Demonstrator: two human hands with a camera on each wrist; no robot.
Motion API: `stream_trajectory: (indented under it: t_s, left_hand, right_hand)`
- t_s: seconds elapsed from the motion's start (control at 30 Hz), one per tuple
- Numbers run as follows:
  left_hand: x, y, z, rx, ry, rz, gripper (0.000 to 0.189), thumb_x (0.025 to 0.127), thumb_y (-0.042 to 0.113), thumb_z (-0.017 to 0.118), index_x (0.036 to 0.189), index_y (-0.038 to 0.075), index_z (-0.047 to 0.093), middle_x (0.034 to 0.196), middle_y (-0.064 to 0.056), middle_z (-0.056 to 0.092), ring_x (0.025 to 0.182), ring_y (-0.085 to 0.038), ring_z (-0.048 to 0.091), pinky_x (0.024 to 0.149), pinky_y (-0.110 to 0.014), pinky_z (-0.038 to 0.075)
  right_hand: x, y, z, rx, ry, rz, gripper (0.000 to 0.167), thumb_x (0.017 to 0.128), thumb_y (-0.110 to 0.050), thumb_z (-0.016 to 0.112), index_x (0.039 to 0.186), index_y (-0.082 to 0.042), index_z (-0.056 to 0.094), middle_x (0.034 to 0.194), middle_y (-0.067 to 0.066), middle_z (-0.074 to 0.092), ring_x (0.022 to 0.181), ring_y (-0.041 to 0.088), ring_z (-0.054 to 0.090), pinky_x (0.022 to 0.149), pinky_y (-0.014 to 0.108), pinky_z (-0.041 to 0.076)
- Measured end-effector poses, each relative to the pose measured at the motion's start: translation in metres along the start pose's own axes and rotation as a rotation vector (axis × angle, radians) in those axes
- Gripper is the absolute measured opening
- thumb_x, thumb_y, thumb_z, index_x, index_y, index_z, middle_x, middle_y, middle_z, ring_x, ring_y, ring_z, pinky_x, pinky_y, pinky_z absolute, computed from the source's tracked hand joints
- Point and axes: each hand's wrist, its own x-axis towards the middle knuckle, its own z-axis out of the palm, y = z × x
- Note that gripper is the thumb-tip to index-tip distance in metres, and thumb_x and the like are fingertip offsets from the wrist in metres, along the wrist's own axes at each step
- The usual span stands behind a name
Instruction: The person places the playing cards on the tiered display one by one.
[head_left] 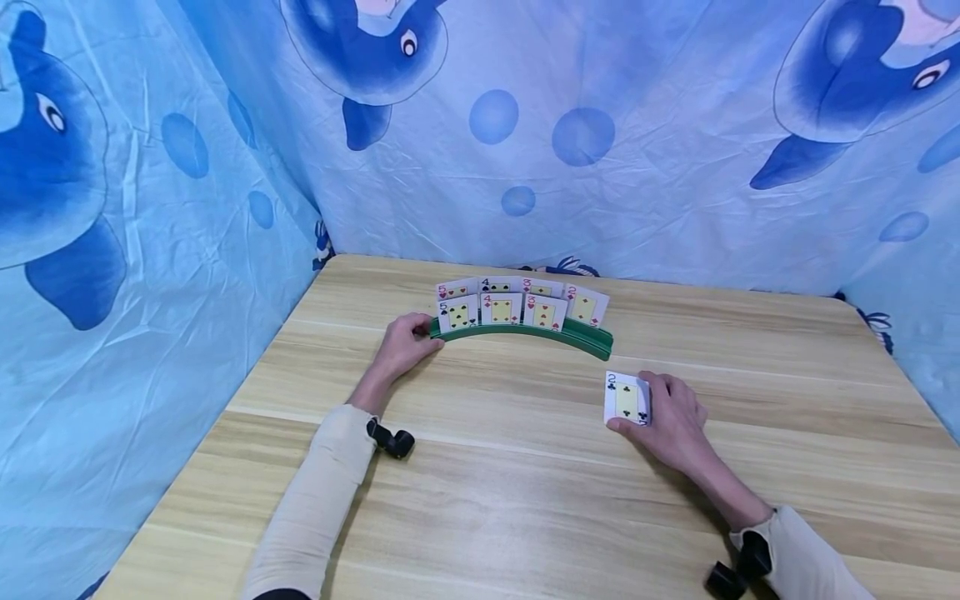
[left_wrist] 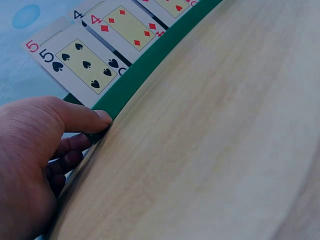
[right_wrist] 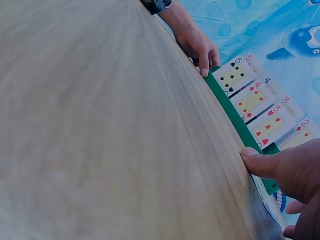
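Observation:
A curved green card holder [head_left: 517,328] stands on the table with playing cards upright in two rows. Its front row shows the five of spades [head_left: 458,313], four of diamonds [head_left: 501,308] and three of hearts [head_left: 545,312]. Behind them are a red five, a black four, a red three and the two of diamonds [head_left: 587,306]. My left hand [head_left: 405,343] pinches the holder's left end, thumb [left_wrist: 102,118] on its front edge. In my right hand [head_left: 671,417] is the two of clubs [head_left: 627,399], gripped by its right side, face up, in front of the holder's right end.
The wooden table [head_left: 480,467] extends around both hands. Blue cloth [head_left: 637,208] printed with cartoon whales hangs behind it and along the sides. Black camera mounts [head_left: 392,438] sit on both wrists.

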Motion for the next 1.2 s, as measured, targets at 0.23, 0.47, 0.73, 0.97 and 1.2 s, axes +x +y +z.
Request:
stream_trajectory:
  t_s: [0.23,0.47,0.73,0.97,1.2]
  left_hand:
    - [-0.0010,-0.0013,0.0003,0.013,-0.001,0.018,0.036,0.090,0.010,0.073,0.122,-0.002,0.065,0.118,-0.022,0.066,0.104,-0.032,0.062,0.094,-0.045,0.050]
    - [-0.0012,-0.0008,-0.0001,0.013,0.000,0.017,0.036,0.089,0.010,0.073,0.122,-0.002,0.066,0.117,-0.022,0.067,0.103,-0.031,0.062,0.094,-0.044,0.050]
    - [-0.0004,-0.0002,-0.0001,0.008,0.002,0.015,0.037,0.088,0.010,0.074,0.122,-0.002,0.066,0.117,-0.022,0.067,0.103,-0.032,0.063,0.094,-0.045,0.051]
    - [-0.0002,-0.0008,0.0000,0.015,0.005,0.013,0.035,0.088,0.010,0.074,0.121,-0.002,0.066,0.118,-0.022,0.067,0.102,-0.032,0.063,0.094,-0.045,0.051]
    - [-0.0004,-0.0010,0.0003,0.017,0.001,0.011,0.037,0.088,0.010,0.074,0.122,-0.002,0.066,0.118,-0.022,0.067,0.103,-0.032,0.063,0.094,-0.045,0.051]
  right_hand:
    - [0.0011,-0.0001,-0.0022,-0.016,-0.006,0.001,0.089,0.079,-0.038,0.083,0.145,0.002,0.039,0.140,0.033,0.039,0.125,0.050,0.033,0.095,0.063,0.025]
    - [0.0016,0.0005,-0.0024,-0.010,-0.009,-0.007,0.087,0.079,-0.036,0.083,0.144,0.003,0.041,0.142,0.032,0.040,0.127,0.051,0.033,0.096,0.064,0.025]
    - [0.0029,0.0011,-0.0030,-0.012,-0.021,-0.005,0.086,0.079,-0.036,0.083,0.144,0.002,0.041,0.146,0.033,0.037,0.131,0.053,0.030,0.098,0.067,0.024]
    - [0.0037,0.0018,-0.0034,-0.006,-0.023,-0.016,0.086,0.079,-0.036,0.083,0.143,0.002,0.041,0.143,0.033,0.038,0.129,0.053,0.031,0.097,0.066,0.025]
    - [0.0038,0.0003,-0.0042,0.023,-0.010,-0.004,0.095,0.075,-0.036,0.086,0.148,-0.001,0.037,0.142,0.033,0.035,0.123,0.049,0.033,0.096,0.063,0.025]
